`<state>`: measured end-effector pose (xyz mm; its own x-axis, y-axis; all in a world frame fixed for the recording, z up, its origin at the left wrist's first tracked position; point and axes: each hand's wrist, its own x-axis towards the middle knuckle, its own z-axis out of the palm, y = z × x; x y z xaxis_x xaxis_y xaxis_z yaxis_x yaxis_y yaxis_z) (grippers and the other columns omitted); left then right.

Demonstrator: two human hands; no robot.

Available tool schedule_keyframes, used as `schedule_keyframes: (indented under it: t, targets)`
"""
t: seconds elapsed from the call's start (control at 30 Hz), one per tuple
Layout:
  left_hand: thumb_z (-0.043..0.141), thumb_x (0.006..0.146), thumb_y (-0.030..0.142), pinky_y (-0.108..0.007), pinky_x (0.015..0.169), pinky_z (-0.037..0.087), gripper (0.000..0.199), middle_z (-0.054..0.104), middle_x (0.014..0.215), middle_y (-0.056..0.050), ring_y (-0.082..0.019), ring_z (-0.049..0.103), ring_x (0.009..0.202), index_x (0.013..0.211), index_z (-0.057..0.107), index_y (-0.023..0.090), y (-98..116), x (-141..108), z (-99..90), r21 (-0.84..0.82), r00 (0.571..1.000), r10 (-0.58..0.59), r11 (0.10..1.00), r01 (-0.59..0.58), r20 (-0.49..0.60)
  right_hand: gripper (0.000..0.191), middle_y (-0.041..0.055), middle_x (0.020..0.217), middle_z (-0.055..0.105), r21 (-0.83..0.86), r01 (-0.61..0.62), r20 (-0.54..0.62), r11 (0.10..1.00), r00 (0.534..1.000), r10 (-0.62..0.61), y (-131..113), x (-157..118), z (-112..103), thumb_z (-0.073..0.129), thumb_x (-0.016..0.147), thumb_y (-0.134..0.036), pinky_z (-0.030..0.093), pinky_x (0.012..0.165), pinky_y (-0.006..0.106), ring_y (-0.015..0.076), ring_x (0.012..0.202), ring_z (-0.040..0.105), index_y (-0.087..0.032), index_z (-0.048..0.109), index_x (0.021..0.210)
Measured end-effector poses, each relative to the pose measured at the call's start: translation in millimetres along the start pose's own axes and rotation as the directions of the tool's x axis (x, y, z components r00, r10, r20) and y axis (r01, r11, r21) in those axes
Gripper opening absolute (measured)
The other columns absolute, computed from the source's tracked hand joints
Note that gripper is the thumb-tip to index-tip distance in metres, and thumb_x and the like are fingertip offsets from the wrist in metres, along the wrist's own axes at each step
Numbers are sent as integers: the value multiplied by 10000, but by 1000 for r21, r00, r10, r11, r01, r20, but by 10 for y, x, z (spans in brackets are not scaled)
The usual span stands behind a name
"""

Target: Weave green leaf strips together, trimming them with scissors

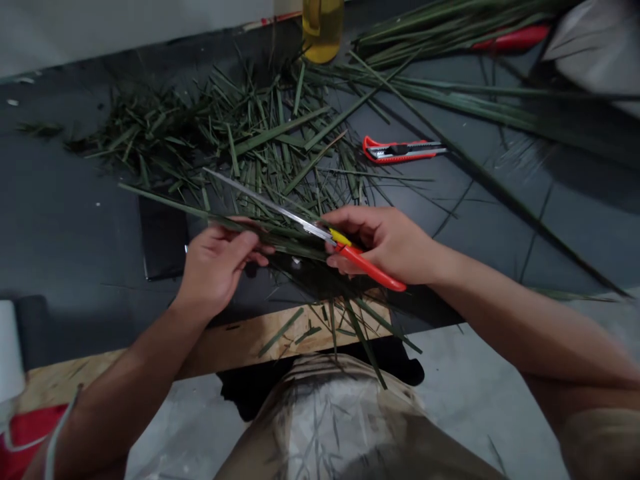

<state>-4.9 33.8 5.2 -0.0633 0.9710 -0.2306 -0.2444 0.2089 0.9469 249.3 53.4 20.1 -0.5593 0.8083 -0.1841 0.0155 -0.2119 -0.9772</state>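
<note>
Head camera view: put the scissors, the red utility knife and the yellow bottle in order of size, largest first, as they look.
1. Orange-handled scissors
2. Red utility knife

The yellow bottle, cut off by the frame, can't be ranked.

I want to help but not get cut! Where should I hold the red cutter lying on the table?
Grip the red handle of the utility knife, near its thick left end, and come from the left side. The metal end points right, so keep your fingers away from there. It lies flat, so your hand can close over the handle from above.
</note>
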Motion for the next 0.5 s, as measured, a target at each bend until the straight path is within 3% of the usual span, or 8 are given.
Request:
schedule_keyframes:
  t: [0.07, 0.23, 0.3, 0.4, 0.5]
  targets:
    - [962, 668, 350, -221, 478, 559, 290, 757, 643, -42, -142, 698, 522, 709, 750, 156, -25, -34, 24, 53, 999, -48, 997, 49, -10, 372, -12, 894, 706, 53, -17, 10, 998, 1000, 17, 15, 15, -8, 824, 727, -208, 580, 638, 223, 96, 736, 649, -172, 713, 1081]
    - [904, 716, 274, -178, 426, 509, 210, 719, 577, 14, -124, 685, 492, 704, 714, 186, 35, 42, -51, -48, 961, 157, 984, -172, -227, 426, -33, 843, 675, 160, -105, 20, 981, 994, 104, 37, 53, -132, 850, 731, -221, 568, 523, 210, 84, 613, 641, -173, 678, 1117]
    - [871, 742, 252, -169, 434, 505, 207, 681, 543, 36, -108, 666, 489, 686, 678, 200, 75, 87, -88, -93, 947, 163, 976, -195, -276, 440, -38, 837, 668, 175, -91, -19, 980, 995, 95, 41, 71, -186, 857, 732, -221, 556, 507, 200, 81, 601, 645, -172, 675, 1130]
    - [874, 725, 275, -177, 448, 516, 203, 702, 597, 24, -110, 667, 516, 720, 687, 196, 97, 94, -87, -108, 970, 95, 987, -122, -224, 464, -39, 836, 667, 191, -69, -36, 979, 996, 78, 49, 89, -222, 864, 738, -222, 552, 506, 187, 88, 623, 669, -171, 669, 1155]
    - [901, 679, 284, -206, 469, 548, 224, 734, 646, -21, -145, 694, 548, 781, 743, 163, 72, 28, -30, -22, 996, -28, 999, 27, -83, 461, -39, 853, 669, 210, -83, -6, 974, 996, 86, 64, 87, -201, 870, 744, -218, 563, 522, 179, 82, 637, 674, -171, 660, 1151]
